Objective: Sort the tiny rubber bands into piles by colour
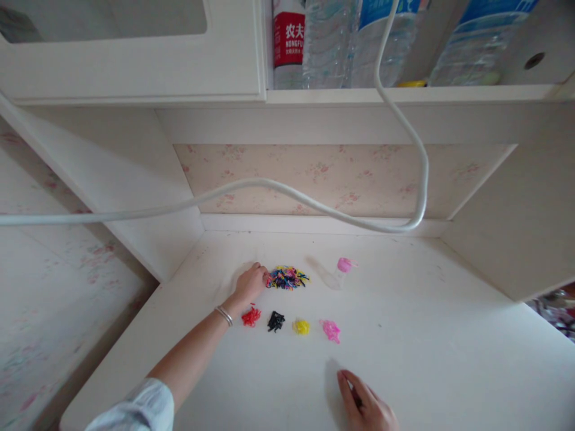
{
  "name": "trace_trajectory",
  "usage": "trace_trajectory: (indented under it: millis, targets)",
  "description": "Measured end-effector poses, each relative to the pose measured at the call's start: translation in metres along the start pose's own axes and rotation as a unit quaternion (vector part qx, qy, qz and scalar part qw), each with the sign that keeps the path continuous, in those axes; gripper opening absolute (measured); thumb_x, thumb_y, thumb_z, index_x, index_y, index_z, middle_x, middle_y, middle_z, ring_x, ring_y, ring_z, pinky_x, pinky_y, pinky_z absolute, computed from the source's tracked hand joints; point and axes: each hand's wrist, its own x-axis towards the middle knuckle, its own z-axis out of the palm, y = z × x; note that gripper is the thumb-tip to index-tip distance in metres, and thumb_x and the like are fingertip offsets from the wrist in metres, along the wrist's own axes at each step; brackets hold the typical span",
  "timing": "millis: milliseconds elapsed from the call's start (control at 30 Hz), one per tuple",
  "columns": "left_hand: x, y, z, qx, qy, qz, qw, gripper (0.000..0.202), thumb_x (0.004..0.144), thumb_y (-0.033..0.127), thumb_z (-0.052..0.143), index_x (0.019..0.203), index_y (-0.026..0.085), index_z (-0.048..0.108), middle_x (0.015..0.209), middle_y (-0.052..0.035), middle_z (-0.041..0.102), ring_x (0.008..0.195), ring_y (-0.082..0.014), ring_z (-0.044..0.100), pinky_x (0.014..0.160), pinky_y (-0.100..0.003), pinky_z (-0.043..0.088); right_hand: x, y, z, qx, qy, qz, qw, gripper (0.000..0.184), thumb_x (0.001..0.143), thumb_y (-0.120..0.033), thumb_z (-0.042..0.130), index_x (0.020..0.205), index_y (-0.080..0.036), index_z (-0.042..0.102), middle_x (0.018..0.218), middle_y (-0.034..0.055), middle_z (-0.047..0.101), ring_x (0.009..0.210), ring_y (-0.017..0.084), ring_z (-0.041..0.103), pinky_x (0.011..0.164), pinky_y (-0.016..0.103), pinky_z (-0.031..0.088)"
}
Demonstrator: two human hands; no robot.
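Note:
A loose pile of mixed-colour small elastic bands [287,278] lies toward the back of the white tabletop. My left hand [252,282] reaches to the pile's left end with its fingertips pinched together; red strands show right at the fingertips, but what they grip is hidden. In front of the pile are sorted heaps in a row: red bands [251,316], black bands [276,321], yellow bands [300,327] and pink bands [331,331]. My right hand [366,404] is nearer the front edge, below the pink heap, fingers curled and closed with nothing visible in them.
A small clear container with a pink cap [344,264] stands right of the mixed pile. A thick white cable [278,187] hangs across the view above the table [431,359]. Overhead, a shelf [404,94] holds several water bottles [327,45]. White side panels [507,221] flank the table.

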Motion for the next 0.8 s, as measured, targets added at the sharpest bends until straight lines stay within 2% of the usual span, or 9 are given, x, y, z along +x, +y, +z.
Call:
trace_trajectory:
  millis: [333,500,633,800]
  targets:
    - [-0.005,-0.004,-0.011,-0.032,0.039,-0.018,0.999,0.024,0.089,0.032,0.046,0.093,0.025,0.068,0.099,-0.0022,0.063,0.087,-0.0139,0.060,0.076,-0.022,0.041,-0.001,-0.005,-0.003,-0.010,0.024,-0.017,1.000,0.043,0.080,-0.059,0.043,0.091,-0.029,0.072,0.087,-0.0002,0.074,0.066,0.013,0.069,0.057,0.014,0.050]
    - [-0.010,-0.004,-0.018,-0.055,0.050,-0.020,0.997,0.023,0.089,0.033,0.048,0.091,0.023,0.069,0.099,-0.0033,0.064,0.084,-0.0137,0.061,0.076,-0.023,0.042,-0.002,-0.005,-0.003,-0.010,0.012,-0.011,1.000,0.042,0.080,-0.059,0.044,0.092,-0.029,0.071,0.092,-0.0008,0.073,0.072,0.013,0.069,0.056,0.014,0.050]
    - [-0.029,-0.005,-0.023,-0.072,0.056,-0.011,0.996,0.025,0.089,0.033,0.046,0.090,0.022,0.068,0.095,-0.0028,0.064,0.081,-0.0127,0.061,0.077,-0.022,0.042,-0.001,-0.004,-0.003,-0.010,0.004,-0.002,1.000,0.041,0.080,-0.058,0.044,0.094,-0.029,0.071,0.094,-0.0006,0.073,0.072,0.013,0.069,0.057,0.014,0.050]
    - [-0.072,-0.012,-0.024,-0.092,0.051,0.001,0.994,0.025,0.089,0.032,0.045,0.088,0.022,0.068,0.093,-0.0015,0.065,0.079,-0.0115,0.060,0.077,-0.022,0.044,-0.001,-0.002,-0.003,-0.018,-0.011,0.005,1.000,0.041,0.079,-0.058,0.045,0.094,-0.031,0.071,0.089,-0.0012,0.073,0.070,0.014,0.069,0.057,0.016,0.051]
